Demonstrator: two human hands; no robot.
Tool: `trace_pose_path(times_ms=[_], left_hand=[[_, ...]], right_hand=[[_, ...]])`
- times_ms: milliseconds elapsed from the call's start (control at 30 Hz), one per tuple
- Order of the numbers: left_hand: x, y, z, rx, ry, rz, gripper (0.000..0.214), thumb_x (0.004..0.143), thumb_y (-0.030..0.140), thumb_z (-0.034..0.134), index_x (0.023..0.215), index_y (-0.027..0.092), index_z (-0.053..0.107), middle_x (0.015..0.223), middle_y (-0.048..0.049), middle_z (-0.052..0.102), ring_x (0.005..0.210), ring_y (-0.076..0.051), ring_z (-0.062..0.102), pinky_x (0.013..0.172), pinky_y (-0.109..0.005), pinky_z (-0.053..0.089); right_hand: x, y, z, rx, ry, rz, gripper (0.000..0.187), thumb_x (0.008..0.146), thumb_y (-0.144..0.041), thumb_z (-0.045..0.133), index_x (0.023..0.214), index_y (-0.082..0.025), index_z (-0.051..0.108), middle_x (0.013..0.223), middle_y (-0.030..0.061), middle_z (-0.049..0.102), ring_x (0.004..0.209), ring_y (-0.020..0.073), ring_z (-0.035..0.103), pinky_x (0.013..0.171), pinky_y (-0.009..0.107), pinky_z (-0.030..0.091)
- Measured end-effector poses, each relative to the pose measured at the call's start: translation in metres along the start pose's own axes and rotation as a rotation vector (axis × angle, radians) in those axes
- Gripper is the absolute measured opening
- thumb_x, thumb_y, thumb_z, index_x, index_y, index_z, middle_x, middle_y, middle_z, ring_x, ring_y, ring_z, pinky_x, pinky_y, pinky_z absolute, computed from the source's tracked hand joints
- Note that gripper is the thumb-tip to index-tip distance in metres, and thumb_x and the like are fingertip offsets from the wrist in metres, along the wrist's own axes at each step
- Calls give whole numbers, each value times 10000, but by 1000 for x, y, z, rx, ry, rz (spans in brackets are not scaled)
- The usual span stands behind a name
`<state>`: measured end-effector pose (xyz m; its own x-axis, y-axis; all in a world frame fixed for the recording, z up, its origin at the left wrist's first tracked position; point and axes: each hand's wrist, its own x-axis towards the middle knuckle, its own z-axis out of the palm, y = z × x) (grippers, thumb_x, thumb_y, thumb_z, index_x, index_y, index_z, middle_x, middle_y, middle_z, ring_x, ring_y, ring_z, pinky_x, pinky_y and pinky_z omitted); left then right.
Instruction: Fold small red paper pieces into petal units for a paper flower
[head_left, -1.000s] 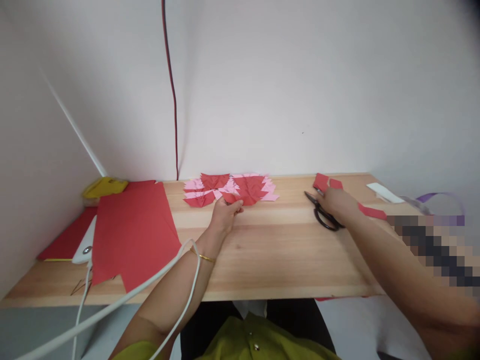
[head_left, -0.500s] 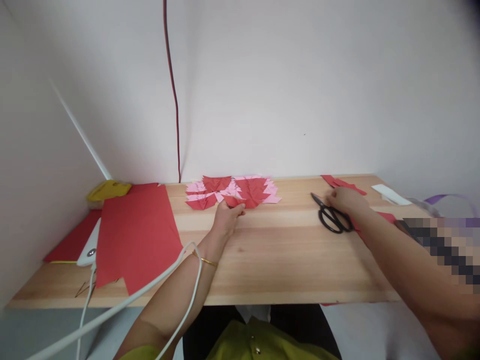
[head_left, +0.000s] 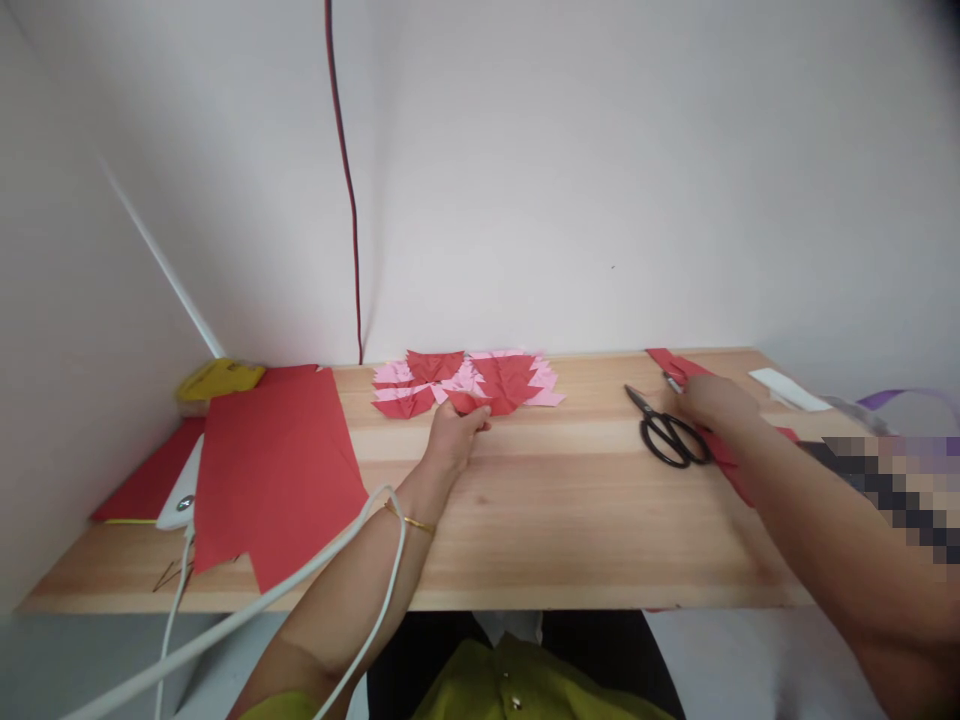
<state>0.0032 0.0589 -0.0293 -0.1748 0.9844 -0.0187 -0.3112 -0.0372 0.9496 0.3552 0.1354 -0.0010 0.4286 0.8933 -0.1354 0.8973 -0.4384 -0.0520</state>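
My left hand (head_left: 454, 432) pinches a folded red paper cutout (head_left: 469, 401) between thumb and fingers, low over the table. Directly behind it lie several pink and red paper cutouts (head_left: 506, 375) with pointed edges. On the right, my right hand (head_left: 720, 405) is closed, its fingers mostly hidden from this angle. A slim, pen-like silver thing (head_left: 674, 382) shows at its fingertips; I cannot make out its exact kind. Just left of that hand lie black-handled scissors (head_left: 671, 440), blades pointing to the wall. Red paper scraps (head_left: 731, 465) lie under and around the right hand.
Large red paper sheets (head_left: 277, 470) cover the table's left side, near a white device (head_left: 180, 490) with a cable and a yellow item (head_left: 221, 378). A white cable (head_left: 262, 590) crosses over my left forearm. A white strip (head_left: 789, 389) lies at the far right.
My right hand has moved a little right, away from the scissors, and the slim silver thing now shows at its fingertips. My left hand stays in place with the red cutout.
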Motion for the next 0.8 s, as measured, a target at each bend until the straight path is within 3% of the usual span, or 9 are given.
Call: trace_pose_path(times_ms=[100, 200, 267, 333, 433, 533, 600, 667, 800], left_hand=[[-1, 1, 1, -28, -6, -16, 250, 568, 207, 723, 557, 161, 478, 514, 47, 474, 500, -80, 457, 540, -245, 433], [-3, 3, 2, -55, -38, -31, 261, 572, 203, 732, 545, 159, 476, 504, 47, 467, 499, -79, 460, 555, -252, 449], [-5, 4, 3, -75, -57, -40, 268, 571, 205, 743, 543, 156, 482, 503, 46, 471, 496, -77, 463, 572, -262, 467], [-7, 5, 4, -92, -71, -59, 256, 570, 211, 755, 564, 151, 505, 521, 41, 498, 496, -76, 475, 589, -273, 483], [-8, 5, 4, -104, -90, -85, 238, 568, 215, 765, 604, 147, 540, 560, 33, 537, 505, -78, 502, 599, -276, 497], [-8, 1, 5, -85, -85, -92, 218, 562, 206, 767, 632, 145, 569, 601, 23, 570, 540, -90, 535, 619, -284, 508], [-8, -2, 5, -46, -77, -89, 197, 565, 197, 762, 642, 141, 589, 617, 11, 589, 571, -102, 550, 622, -279, 498], [-9, -5, 5, -4, -96, -79, 169, 580, 188, 752, 632, 134, 600, 610, 2, 592, 584, -103, 544, 606, -256, 466], [-10, -9, 5, -32, -176, -56, 121, 624, 171, 727, 616, 128, 613, 590, 8, 572, 589, -88, 506, 570, -219, 387]], right_hand=[[-8, -6, -3, 15, 31, -43, 248, 796, -248, 523, 928, -85, 654, 915, 258, 639, 875, 326, 601, 663, 395, 386], [-28, -20, -13, 86, 119, -146, 413, 832, -234, 448, 1219, -102, 504, 945, 208, 646, 826, 264, 603, 665, 357, 397], [-47, -33, -19, 414, 134, -377, 506, 802, -226, 492, 1299, -161, 421, 845, 108, 658, 672, 192, 582, 626, 310, 413], [-70, -51, -23, 837, 15, -494, 366, 817, -285, 479, 1177, -229, 511, 840, 55, 649, 611, 151, 559, 613, 290, 441], [-107, -83, -23, 1425, -249, -588, 266, 791, -376, 526, 1025, -251, 548, 869, 40, 636, 756, 168, 603, 716, 319, 494], [-139, -115, -13, 1739, -354, -709, 358, 687, -356, 691, 991, -302, 510, 901, 2, 622, 845, 165, 603, 784, 320, 492], [-154, -133, 0, 1803, -390, -783, 336, 696, -406, 707, 925, -299, 486, 763, -21, 581, 745, 153, 576, 756, 320, 489], [-164, -146, 15, 1813, -373, -809, 279, 794, -522, 587, 827, -278, 456, 604, -40, 485, 620, 143, 515, 677, 312, 480], [-167, -156, 43, 1681, -316, -842, 441, 794, -689, 457, 918, -267, 489, 666, -12, 497, 603, 147, 488, 636, 320, 464]])
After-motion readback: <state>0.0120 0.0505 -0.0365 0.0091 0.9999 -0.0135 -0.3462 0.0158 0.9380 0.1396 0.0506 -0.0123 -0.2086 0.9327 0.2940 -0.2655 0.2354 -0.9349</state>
